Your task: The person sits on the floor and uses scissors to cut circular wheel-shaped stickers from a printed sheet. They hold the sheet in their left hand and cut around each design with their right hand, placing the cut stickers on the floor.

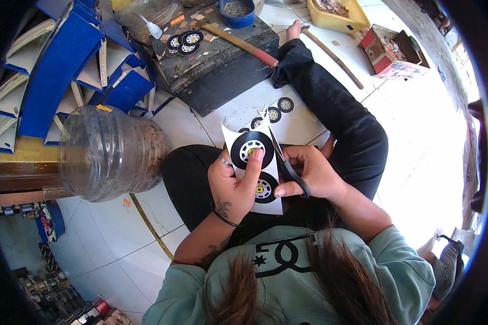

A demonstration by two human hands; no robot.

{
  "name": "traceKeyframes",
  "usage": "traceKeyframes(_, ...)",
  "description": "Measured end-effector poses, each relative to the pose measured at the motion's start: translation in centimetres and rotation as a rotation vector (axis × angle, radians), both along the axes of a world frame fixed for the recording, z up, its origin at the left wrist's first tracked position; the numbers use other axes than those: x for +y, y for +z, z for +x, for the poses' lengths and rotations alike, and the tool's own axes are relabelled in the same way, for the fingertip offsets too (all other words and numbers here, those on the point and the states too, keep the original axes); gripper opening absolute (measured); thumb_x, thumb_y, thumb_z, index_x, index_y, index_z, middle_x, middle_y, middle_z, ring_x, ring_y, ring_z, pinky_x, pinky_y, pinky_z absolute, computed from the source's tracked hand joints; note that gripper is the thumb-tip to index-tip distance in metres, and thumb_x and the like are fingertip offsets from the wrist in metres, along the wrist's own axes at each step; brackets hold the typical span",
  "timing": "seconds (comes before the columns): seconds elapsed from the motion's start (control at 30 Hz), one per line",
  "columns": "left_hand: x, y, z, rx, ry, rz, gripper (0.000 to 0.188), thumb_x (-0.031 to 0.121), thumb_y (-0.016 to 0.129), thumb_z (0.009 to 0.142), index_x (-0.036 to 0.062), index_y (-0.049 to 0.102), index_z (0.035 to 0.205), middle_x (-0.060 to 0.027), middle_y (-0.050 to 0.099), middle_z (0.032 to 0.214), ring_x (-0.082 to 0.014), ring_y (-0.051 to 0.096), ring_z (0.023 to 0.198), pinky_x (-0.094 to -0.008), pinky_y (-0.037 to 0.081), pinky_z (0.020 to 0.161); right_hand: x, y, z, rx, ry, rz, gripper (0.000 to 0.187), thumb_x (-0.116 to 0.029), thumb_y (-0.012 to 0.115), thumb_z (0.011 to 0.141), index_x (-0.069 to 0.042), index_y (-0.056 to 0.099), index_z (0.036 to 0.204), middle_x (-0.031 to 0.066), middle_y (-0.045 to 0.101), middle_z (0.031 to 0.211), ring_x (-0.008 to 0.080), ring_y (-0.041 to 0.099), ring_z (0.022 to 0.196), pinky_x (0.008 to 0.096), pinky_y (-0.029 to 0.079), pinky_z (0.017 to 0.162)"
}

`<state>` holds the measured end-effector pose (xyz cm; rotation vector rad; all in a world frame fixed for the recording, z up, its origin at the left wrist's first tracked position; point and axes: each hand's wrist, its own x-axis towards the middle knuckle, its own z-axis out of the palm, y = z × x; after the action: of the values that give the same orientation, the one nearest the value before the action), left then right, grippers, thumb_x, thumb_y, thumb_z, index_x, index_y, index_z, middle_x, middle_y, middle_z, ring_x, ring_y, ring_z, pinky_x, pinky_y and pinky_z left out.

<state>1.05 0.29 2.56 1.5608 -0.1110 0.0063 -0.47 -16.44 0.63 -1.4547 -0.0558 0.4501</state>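
My left hand grips a white sticker sheet printed with black wheel discs, its thumb pressed on the upper disc. Black-handled scissors are in my right hand, with fingers and thumb at the handle loops. The blades lie along the right edge of the sheet, beside the upper disc. Curved cuts shape the sheet's top edge. On the floor just beyond it lie several cut-out wheel discs, partly hidden by the sheet. More cut-out discs are piled on a dark wooden block.
A hammer and a blue tub rest on the block. Left of me are a clear plastic jar on its side and stacked blue box files. A yellow basin, a scrap-filled carton and a wooden-handled tool lie far right.
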Motion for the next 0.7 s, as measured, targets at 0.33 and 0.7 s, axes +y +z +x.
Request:
traceKeyframes(0.33,-0.2,0.1,-0.3,-0.06,0.027,0.032,0.012,0.011,0.062,0.084,-0.001,0.06,0.084,-0.0051,0.065,0.072,-0.0058,0.057,0.064,-0.0215,0.044,0.058,0.5,0.0,-0.5,-0.014,-0.051,0.04,0.043,-0.028,0.085,0.058,-0.001,0.053,0.066,-0.0003,0.053,0.057,0.0038,0.049,0.052,0.0168,0.036,0.046)
traceKeyframes(0.7,0.7,0.7,-0.3,-0.223,0.002,0.219,0.013,0.009,0.063,0.082,-0.0034,0.06,0.086,-0.0094,0.066,0.073,-0.0099,0.062,0.066,-0.0236,0.047,0.058,0.0,1.0,-0.1,-0.009,0.005,0.008,0.044,-0.029,0.086,0.057,-0.002,0.053,0.065,0.0,0.055,0.057,0.0049,0.051,0.052,0.0173,0.037,0.047)
